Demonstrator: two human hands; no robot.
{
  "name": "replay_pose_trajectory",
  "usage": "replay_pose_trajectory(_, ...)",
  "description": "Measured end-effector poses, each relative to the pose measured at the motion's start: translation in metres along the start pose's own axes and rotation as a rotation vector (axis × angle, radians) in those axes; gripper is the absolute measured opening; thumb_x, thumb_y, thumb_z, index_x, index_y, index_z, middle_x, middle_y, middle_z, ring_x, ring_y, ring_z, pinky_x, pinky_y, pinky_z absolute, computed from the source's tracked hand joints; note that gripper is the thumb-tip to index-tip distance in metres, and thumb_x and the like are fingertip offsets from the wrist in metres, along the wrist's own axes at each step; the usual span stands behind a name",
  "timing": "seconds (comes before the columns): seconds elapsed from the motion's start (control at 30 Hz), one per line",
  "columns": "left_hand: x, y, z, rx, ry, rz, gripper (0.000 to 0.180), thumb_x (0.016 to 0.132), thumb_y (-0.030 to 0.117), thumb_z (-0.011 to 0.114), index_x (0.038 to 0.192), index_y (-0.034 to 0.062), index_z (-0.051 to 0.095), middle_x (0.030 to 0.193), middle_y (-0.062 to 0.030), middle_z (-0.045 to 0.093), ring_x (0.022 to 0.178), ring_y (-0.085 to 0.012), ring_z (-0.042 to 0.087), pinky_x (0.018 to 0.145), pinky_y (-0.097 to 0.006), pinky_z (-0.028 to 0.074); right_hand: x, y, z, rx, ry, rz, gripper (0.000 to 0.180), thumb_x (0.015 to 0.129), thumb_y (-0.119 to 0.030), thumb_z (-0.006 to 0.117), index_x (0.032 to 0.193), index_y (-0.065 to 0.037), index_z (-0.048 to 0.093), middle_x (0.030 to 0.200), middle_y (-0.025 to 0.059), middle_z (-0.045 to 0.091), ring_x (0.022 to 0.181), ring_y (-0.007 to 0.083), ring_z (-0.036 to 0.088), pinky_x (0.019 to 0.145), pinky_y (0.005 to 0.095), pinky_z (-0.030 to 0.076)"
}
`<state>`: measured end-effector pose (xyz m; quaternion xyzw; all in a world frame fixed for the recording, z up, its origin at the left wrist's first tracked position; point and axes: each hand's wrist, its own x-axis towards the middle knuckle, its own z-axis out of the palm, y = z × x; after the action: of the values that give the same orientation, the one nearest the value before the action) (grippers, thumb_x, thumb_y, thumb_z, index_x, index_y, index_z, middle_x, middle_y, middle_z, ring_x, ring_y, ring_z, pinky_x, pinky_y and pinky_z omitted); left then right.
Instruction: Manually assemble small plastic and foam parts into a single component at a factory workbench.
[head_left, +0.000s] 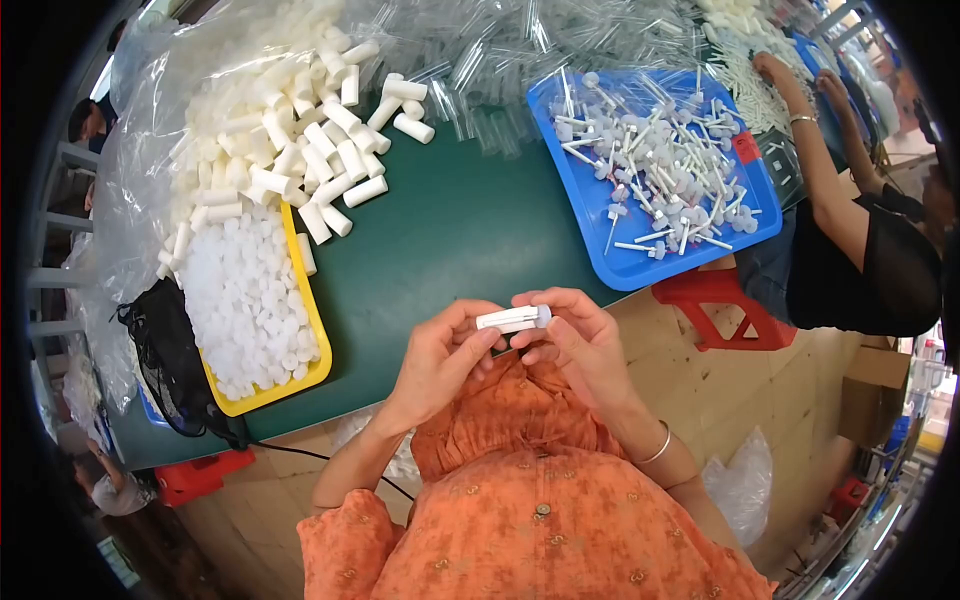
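Just past the table's near edge, I hold a small white tube [508,319] sideways between both hands. A pale translucent cap [543,315] sits at its right end, and a thin dark line runs along its side. The thumb and fingers of my left hand [437,357] pinch the tube's left part. My right hand [584,347] is closed about the capped end, with its thumb below the cap. Some of the fingertips are hidden behind the tube, so I cannot tell whether the cap is fully seated.
A yellow tray [318,375] of white caps stands left, beside a black mesh bag [170,350]. White foam-like cylinders [330,150] are heaped behind it. Right is a blue tray [610,265] of capped sticks. Clear tubes [500,50] lie at the back. A co-worker's arm [835,200] reaches in right.
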<state>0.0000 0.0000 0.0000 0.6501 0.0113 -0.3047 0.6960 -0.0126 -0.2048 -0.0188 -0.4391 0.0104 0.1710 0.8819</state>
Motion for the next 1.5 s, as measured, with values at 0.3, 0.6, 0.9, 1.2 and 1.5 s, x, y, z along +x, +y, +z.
replay_pose_trajectory(0.3, -0.006, 0.004, 0.001, 0.847, 0.379, 0.736, 0.027, 0.079, -0.008, 0.068, 0.103, 0.0027, 0.06, 0.092, -0.012, 0.068, 0.073, -0.0286, 0.066, 0.062, -0.033, 0.052, -0.001, 0.006, 0.007, 0.209, 0.022, 0.047, 0.026, 0.103, -0.012, 0.048, 0.126, -0.001, 0.053, 0.13, 0.02, 0.057, 0.097, 0.0226, 0.069, 0.078, 0.0313, 0.061)
replay_pose_trajectory(0.6, -0.012, 0.011, 0.009, 0.541, 0.239, 0.499, 0.03, 0.089, -0.005, 0.061, 0.118, 0.0016, 0.06, 0.097, -0.01, 0.069, 0.072, -0.0156, 0.064, 0.06, -0.028, 0.051, -0.005, 0.0, 0.005, -0.072, 0.023, -0.105, 0.025, 0.1, -0.009, 0.053, 0.123, 0.0, 0.054, 0.128, 0.0207, 0.057, 0.097, 0.0225, 0.068, 0.081, 0.0308, 0.059)
replay_pose_trajectory(0.9, -0.008, 0.015, 0.0, -0.025, -0.03, 0.042, 0.021, 0.098, 0.002, 0.053, 0.118, -0.0032, 0.057, 0.104, -0.0092, 0.069, 0.075, -0.0092, 0.063, 0.061, -0.021, 0.052, -0.009, 0.0, 0.001, -0.145, -0.04, -0.215, 0.022, 0.099, -0.005, 0.052, 0.12, 0.002, 0.055, 0.124, 0.0196, 0.058, 0.099, 0.0232, 0.067, 0.086, 0.0328, 0.057)
replay_pose_trajectory(1.2, -0.013, 0.016, 0.02, 0.273, 0.12, 0.221, 0.022, 0.096, 0.0, 0.056, 0.118, -0.0009, 0.055, 0.098, -0.0081, 0.069, 0.085, -0.0102, 0.065, 0.072, -0.021, 0.053, -0.015, 0.001, -0.006, -0.4, -0.009, -0.323, 0.022, 0.096, 0.003, 0.054, 0.116, 0.001, 0.059, 0.123, 0.0168, 0.059, 0.1, 0.0216, 0.065, 0.085, 0.0314, 0.056)
replay_pose_trajectory(1.5, -0.001, 0.009, 0.023, -0.007, 0.145, 0.13, 0.017, 0.096, 0.006, 0.046, 0.111, 0.0012, 0.05, 0.094, -0.0023, 0.056, 0.079, -0.0062, 0.049, 0.07, -0.025, 0.043, -0.008, 0.005, 0.004, -0.906, -0.029, -0.605, 0.031, 0.084, 0.009, 0.066, 0.112, -0.002, 0.063, 0.112, 0.0114, 0.063, 0.096, 0.0199, 0.064, 0.077, 0.028, 0.054)
